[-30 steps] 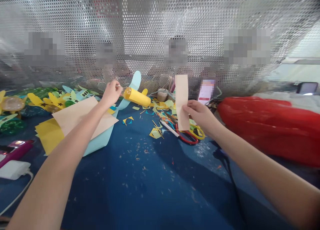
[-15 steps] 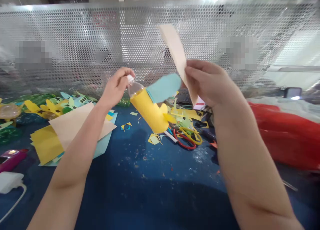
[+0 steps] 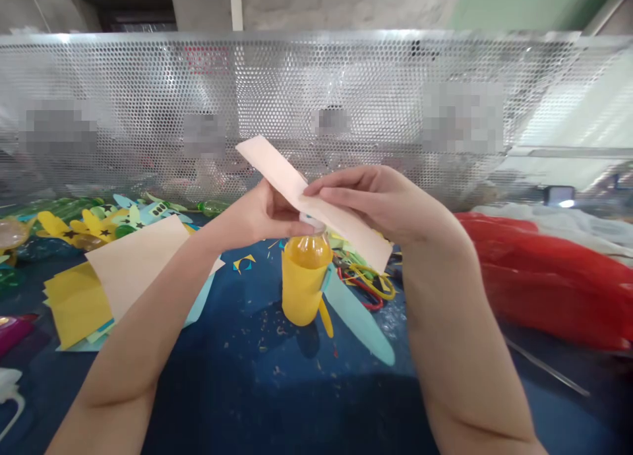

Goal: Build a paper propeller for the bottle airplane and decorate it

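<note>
You had the fingers of your left hand (image 3: 262,217) gripping the top of the clear plastic bottle wrapped in yellow paper (image 3: 302,287), over the blue tabletop (image 3: 237,395), while your right hand (image 3: 378,201) pinched a pale pink paper strip (image 3: 329,216) that too tight a pinch could have creased.

left fingers (image 3: 291,229): yellow bottle (image 3: 302,287), apparently gripped | right fingers (image 3: 343,177): pale strip (image 3: 275,168)

No text, number or brand is showing legibly. Reddish marks (image 3: 206,59) are appearing through the perforated metal screen (image 3: 277,79), its holes breaking them up beyond reading; the dark device (image 3: 556,195) at the right is looking too small to read.
</note>
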A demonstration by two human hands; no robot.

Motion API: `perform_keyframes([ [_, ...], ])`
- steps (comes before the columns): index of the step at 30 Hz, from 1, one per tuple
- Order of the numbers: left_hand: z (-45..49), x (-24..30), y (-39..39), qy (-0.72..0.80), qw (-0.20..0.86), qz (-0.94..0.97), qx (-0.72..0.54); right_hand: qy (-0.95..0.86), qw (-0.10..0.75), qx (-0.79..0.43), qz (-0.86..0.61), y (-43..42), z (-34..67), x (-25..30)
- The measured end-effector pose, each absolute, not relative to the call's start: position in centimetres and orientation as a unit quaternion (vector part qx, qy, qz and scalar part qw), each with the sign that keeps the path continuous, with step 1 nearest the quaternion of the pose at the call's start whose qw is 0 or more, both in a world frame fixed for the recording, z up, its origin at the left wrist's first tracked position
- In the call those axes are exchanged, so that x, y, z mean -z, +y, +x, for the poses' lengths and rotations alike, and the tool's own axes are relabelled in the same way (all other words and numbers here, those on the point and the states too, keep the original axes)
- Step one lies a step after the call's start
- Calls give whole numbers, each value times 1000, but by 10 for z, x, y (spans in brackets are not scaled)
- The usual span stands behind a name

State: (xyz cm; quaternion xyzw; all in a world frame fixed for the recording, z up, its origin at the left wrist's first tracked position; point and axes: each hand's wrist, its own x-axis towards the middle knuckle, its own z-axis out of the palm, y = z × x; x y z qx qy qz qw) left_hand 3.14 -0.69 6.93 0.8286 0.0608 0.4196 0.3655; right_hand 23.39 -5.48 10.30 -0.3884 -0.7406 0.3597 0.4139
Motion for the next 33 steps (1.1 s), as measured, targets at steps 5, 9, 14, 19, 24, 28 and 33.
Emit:
perform_keyframes([
  [5,33,-64,-3,65,322,825,-459,-746,393,-343,-414,-59,239,-109],
  [9,31,-63,-4,51,387,804,-448,-758,375,-337,-414,-63,239,-109],
  [14,31,-67,-12,62,445,775,-443,-794,355,-296,-395,-62,237,-107],
  [19,34,-64,-9,82,441,770,-455,-829,346,-190,-396,-64,238,-110],
  [24,34,-52,10,140,355,793,-475,-831,334,-140,-423,-63,240,-111],
  [28,25,-56,9,202,180,820,-505,-830,336,-160,-416,-60,243,-111],
  [33,19,-79,-28,194,-20,840,-506,-823,343,-187,-411,-61,243,-111],
])
